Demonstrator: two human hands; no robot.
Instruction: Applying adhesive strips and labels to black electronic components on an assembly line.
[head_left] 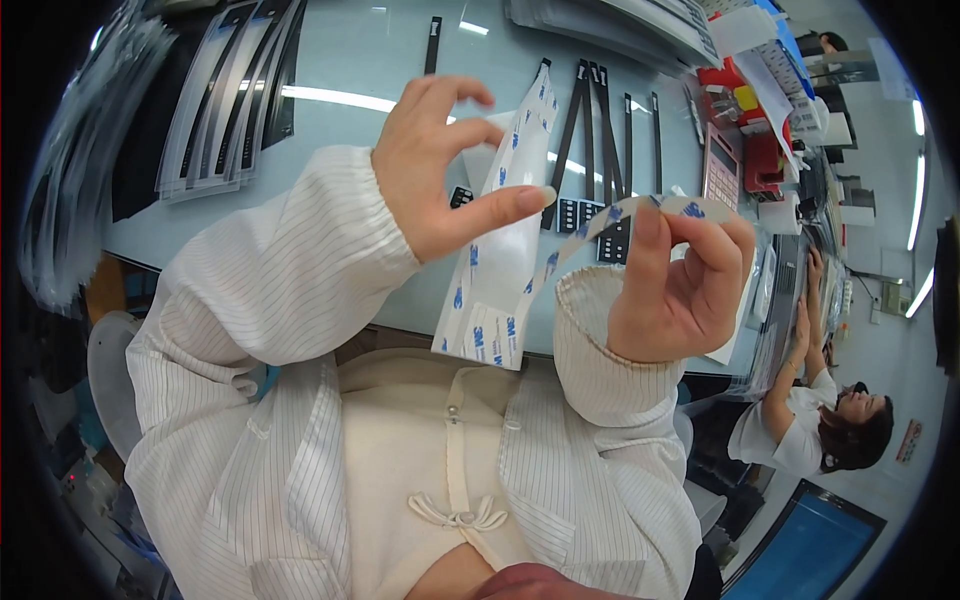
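A long white panel lies slantwise in front of me, its edges covered by white backing paper with blue print; a narrow black tail shows at its far end. My right hand pinches a loose, curling strip of the printed backing paper between thumb and fingers, held up right of the panel. The strip's lower end runs down to the panel's right edge. My left hand is open over the panel's left side, fingers apart and thumb stretched across it. Whether that thumb touches the panel I cannot tell.
Several flat black ribbon tails with small keypad-like ends lie beyond the panel. Clear-and-black sheets are fanned out at the left, and more are stacked at the back. A pink calculator sits at right; farther off, another person works.
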